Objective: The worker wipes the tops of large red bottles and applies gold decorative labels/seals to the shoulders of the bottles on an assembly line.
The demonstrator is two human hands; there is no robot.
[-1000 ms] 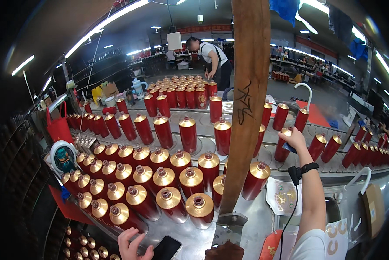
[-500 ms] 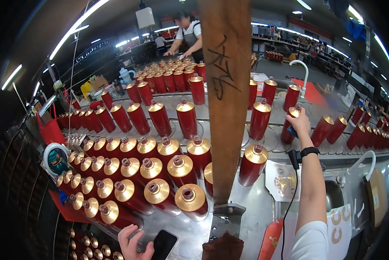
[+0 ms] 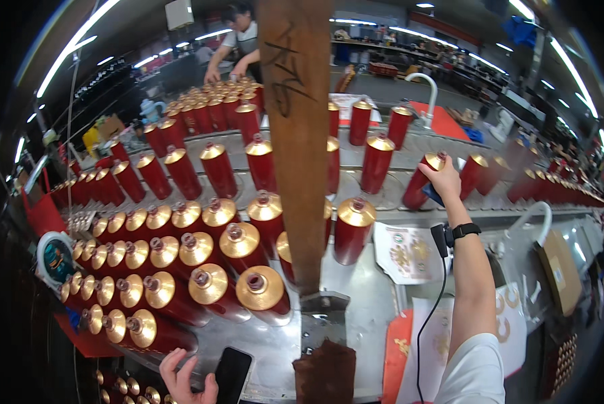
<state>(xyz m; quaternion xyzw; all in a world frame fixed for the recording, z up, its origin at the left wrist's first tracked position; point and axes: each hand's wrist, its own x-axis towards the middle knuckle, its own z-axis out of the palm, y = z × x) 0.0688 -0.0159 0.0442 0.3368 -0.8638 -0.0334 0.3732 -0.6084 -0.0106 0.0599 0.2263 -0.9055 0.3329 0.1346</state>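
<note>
My right hand [image 3: 446, 180] reaches forward to the conveyor and is closed round the shoulder of a dark red bottle [image 3: 416, 190] with a gold top. The bottle leans in the view, its base at the belt. Something dark blue, perhaps a cloth, shows under the palm. At the lower edge my left hand [image 3: 184, 378] has its fingers apart and slightly bent, holding nothing. It lies beside a black smartphone [image 3: 232, 377] on the metal table. Several rows of red bottles with gold shoulders and bare necks [image 3: 239, 241] stand just ahead of it.
A brown post [image 3: 295, 148] rises between my arms and hides some bottles. Bottles line the conveyor [image 3: 396, 182] on both sides. A black cable [image 3: 428, 313] hangs by my right forearm. Sink and white tap [image 3: 527, 214] are at right. Across the conveyor a person [image 3: 238, 50] handles bottles.
The whole view has swung right, so the post, bottles and table sit further left. My right hand stays on its bottle; my left hand remains beside the phone.
</note>
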